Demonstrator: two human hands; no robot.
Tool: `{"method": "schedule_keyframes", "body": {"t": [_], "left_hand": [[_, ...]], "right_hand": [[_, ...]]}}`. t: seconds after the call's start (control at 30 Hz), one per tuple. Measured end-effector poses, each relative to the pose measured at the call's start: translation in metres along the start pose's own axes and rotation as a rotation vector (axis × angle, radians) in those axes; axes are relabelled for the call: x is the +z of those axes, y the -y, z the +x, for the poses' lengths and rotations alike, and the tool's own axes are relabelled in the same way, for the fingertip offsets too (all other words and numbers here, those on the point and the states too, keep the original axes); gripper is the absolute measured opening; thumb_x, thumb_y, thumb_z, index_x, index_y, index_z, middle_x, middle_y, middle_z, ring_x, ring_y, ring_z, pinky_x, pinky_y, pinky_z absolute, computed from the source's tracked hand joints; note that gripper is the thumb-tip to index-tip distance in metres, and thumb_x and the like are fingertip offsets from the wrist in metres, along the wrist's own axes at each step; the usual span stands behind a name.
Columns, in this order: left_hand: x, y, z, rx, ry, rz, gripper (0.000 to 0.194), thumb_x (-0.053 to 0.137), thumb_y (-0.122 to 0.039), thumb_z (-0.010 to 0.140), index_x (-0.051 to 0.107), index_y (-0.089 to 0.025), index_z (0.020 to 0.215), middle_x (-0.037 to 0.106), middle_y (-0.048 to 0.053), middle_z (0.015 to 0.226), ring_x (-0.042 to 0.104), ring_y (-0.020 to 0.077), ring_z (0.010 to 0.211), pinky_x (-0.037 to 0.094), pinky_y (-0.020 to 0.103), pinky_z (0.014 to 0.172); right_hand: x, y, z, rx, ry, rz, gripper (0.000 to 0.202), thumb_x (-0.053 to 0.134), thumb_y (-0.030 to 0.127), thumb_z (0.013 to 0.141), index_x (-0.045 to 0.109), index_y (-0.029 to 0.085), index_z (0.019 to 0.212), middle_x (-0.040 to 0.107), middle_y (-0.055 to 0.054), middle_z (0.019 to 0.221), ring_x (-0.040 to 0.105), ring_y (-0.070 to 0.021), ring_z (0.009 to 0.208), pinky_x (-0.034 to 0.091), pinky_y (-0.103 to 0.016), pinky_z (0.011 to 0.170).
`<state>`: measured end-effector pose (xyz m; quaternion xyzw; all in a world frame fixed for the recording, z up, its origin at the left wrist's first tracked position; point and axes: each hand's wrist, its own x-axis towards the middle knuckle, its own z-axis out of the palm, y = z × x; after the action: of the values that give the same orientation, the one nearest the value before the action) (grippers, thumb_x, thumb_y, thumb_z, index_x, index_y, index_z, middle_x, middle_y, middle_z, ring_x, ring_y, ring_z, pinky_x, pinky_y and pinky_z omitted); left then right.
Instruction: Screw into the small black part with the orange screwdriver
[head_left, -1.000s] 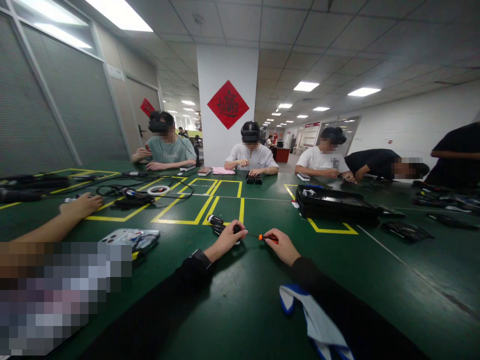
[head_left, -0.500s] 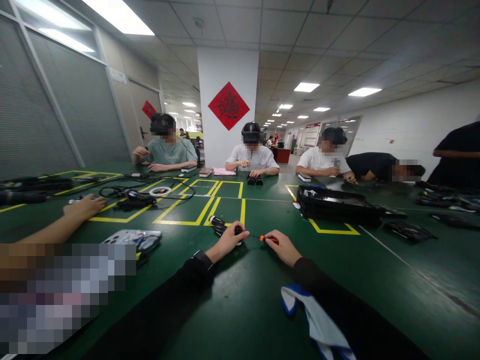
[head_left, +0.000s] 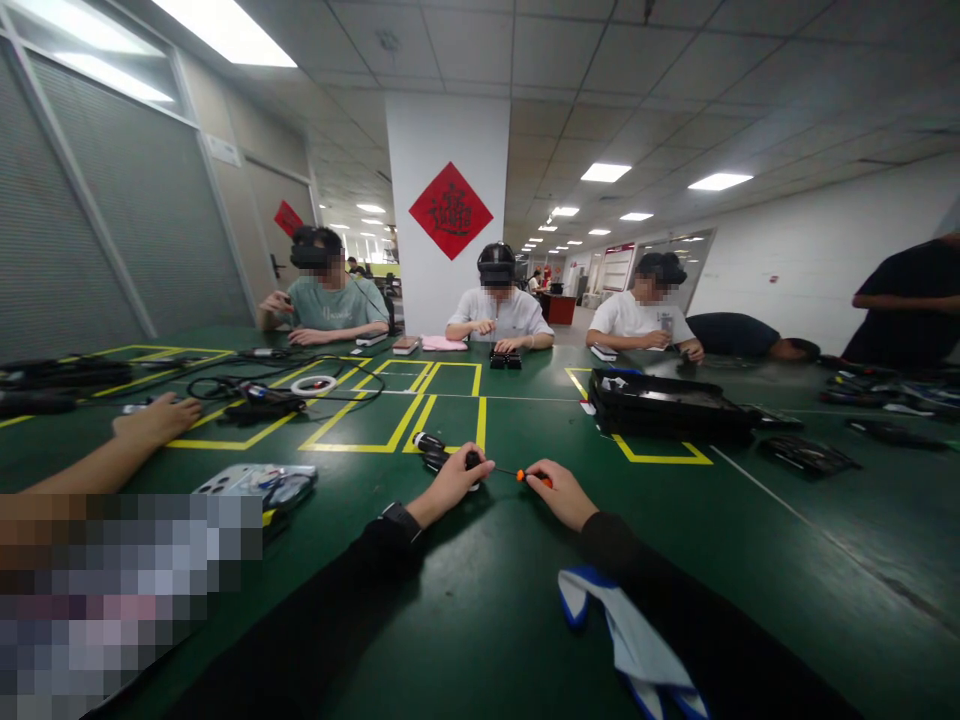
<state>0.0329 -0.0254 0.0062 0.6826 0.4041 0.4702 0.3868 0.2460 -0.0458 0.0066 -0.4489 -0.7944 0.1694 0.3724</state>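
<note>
Just ahead of me over the green table (head_left: 480, 580), my left hand (head_left: 450, 485) is closed on a small black device (head_left: 433, 452) whose white-tipped end sticks out at the far left. My right hand (head_left: 562, 494) grips the orange and black handle of a screwdriver (head_left: 523, 476). Its thin shaft points left and reaches the fingertips of my left hand. Whether the tip touches the device is too small to tell. A grey and blue cloth (head_left: 630, 635) lies beside my right forearm.
Black trays (head_left: 667, 402) are stacked at the right. Cables (head_left: 255, 395) and a white ring (head_left: 313, 386) lie at the left, near another person's hand (head_left: 159, 418). A clear case (head_left: 259, 483) is at the near left. Several people work across the table.
The view has shifted slightly, moving the scene a little left. Both my hands keep their grip. At the far right, the leaning person has bent lower.
</note>
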Motion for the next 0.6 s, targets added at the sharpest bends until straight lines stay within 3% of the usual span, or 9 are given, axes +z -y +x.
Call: {"method": "schedule_keyframes", "body": {"t": [0.17, 0.37, 0.6], "left_hand": [[-0.0006, -0.0004, -0.0001, 0.018, 0.018, -0.016, 0.024, 0.055, -0.038, 0.069, 0.048, -0.017, 0.076, 0.053, -0.004, 0.062, 0.049, 0.0091, 0.057, 0.039, 0.021, 0.057], [-0.0011, 0.0003, 0.0004, 0.019, 0.024, -0.017, 0.022, 0.055, -0.037, 0.07, 0.048, -0.017, 0.077, 0.053, -0.003, 0.063, 0.05, 0.0095, 0.058, 0.039, 0.022, 0.057], [-0.0011, -0.0019, 0.0003, 0.021, 0.01, -0.009, 0.021, 0.054, -0.036, 0.07, 0.048, -0.017, 0.077, 0.053, -0.004, 0.062, 0.05, 0.0094, 0.057, 0.038, 0.022, 0.057]], "right_hand": [[0.0016, 0.0002, -0.0029, -0.001, -0.013, 0.013, 0.018, 0.056, 0.028, 0.07, 0.055, 0.018, 0.085, 0.057, -0.001, 0.081, 0.051, -0.0138, 0.075, 0.04, -0.027, 0.071], [0.0013, 0.0005, 0.0004, 0.01, -0.006, -0.073, 0.024, 0.041, 0.029, 0.082, 0.061, 0.017, 0.075, 0.057, -0.004, 0.077, 0.05, -0.0148, 0.079, 0.037, -0.029, 0.075], [0.0009, 0.0006, -0.0024, 0.028, -0.018, -0.024, 0.015, 0.053, 0.03, 0.075, 0.057, 0.018, 0.083, 0.058, -0.002, 0.081, 0.051, -0.0143, 0.078, 0.039, -0.028, 0.072]]}}
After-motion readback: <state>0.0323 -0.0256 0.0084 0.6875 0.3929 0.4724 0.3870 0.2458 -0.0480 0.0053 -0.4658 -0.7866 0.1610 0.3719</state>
